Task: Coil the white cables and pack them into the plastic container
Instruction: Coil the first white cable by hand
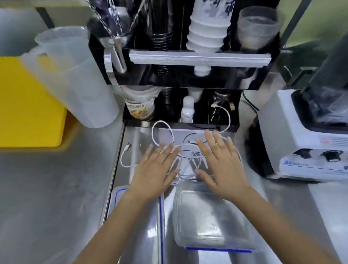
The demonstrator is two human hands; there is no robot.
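Steel worktop (pixel 39 186). Left hand (pixel 154 172) and right hand (pixel 223 169), grip wide, fingers straight, over tangled white cables (pixel 188 156) at centre; plastic container (pixel 209 216) below.

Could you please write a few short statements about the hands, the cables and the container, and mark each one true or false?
1. Both hands, left hand and right hand, are spread flat over the white cables. True.
2. The cables are already coiled in the plastic container. False: they lie loose on the steel counter beyond it.
3. The lid sits left of the container. True.
4. The container is yellow. False: it is clear.
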